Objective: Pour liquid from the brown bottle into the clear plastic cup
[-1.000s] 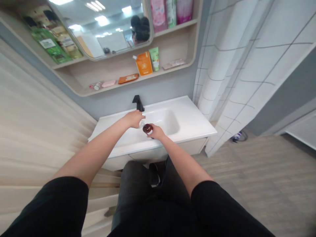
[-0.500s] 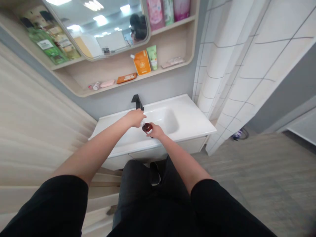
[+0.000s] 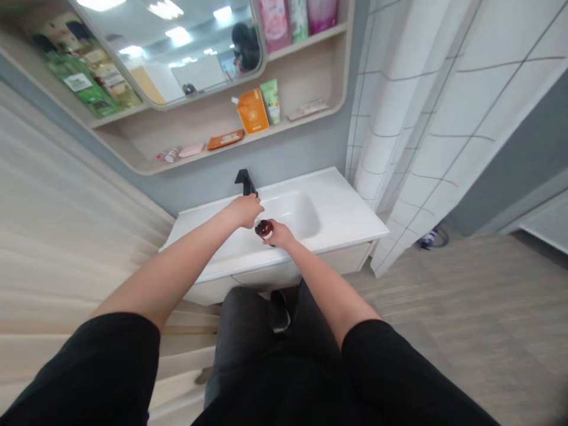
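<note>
Over the white sink [image 3: 306, 216], my right hand [image 3: 282, 235] is wrapped around a dark reddish-brown bottle [image 3: 265, 229] with a pale label, its top tipped toward my left hand. Just left of it, my left hand [image 3: 247, 210] is closed, fingers pointing down. A small whitish, clear-looking piece [image 3: 257, 221] shows between that hand and the bottle; whether it belongs to the bottle is hidden. Behind my left hand stands the black faucet [image 3: 247, 182].
A shelf cabinet [image 3: 310, 89] with a mirror [image 3: 186, 47] hangs above the sink. It holds an orange pouch [image 3: 252, 112], a green tube [image 3: 271, 100], a pink soap bar [image 3: 191, 150] and several bottles. Curtains hang left [image 3: 89, 207] and right [image 3: 394, 118].
The view has shifted very slightly. Both hands and the bottle keep nearly the same place over the sink.
</note>
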Demonstrator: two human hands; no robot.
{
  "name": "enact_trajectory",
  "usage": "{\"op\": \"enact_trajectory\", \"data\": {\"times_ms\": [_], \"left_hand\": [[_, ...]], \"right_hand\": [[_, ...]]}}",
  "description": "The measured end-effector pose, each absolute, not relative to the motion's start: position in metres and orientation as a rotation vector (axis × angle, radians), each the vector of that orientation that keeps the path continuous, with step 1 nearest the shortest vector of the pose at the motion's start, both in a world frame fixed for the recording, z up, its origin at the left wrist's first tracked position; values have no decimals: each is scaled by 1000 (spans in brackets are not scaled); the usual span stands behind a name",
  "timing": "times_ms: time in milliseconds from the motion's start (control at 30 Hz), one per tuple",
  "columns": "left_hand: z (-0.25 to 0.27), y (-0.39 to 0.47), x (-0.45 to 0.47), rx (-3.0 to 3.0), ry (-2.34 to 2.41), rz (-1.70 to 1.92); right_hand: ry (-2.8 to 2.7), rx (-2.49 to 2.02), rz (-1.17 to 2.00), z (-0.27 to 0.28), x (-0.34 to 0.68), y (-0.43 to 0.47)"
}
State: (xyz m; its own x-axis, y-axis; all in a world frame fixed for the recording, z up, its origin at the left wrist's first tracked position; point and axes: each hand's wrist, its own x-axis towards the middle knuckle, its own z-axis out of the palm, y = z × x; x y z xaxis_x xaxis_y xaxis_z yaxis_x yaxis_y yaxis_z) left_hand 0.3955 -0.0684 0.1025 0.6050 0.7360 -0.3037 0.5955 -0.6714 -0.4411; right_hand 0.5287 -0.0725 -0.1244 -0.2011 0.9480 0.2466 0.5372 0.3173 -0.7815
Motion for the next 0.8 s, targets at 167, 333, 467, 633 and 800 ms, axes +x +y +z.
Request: {"op": "enact_trajectory", "data": {"times_ms": [167,333,467,633,800], "left_hand": [[103,-71,401,-2540,-1096,692],[105,-74,410,-2504,-1056,722],[106,-76,416,-2505,-1071,732],[107,-75,419,-2491,-1030,757],[105,-72,421,-2491,-1037,753]], "right_hand": [[-1852,-1312,715,-124,529,-74],[-1841,-1301,735,-124,529,-73],[-1841,-1296,740,-125,529,-71],[-1836,-1296,739,-126,529,-72],[-1830,-1282,743,-125,530,-73]]}}
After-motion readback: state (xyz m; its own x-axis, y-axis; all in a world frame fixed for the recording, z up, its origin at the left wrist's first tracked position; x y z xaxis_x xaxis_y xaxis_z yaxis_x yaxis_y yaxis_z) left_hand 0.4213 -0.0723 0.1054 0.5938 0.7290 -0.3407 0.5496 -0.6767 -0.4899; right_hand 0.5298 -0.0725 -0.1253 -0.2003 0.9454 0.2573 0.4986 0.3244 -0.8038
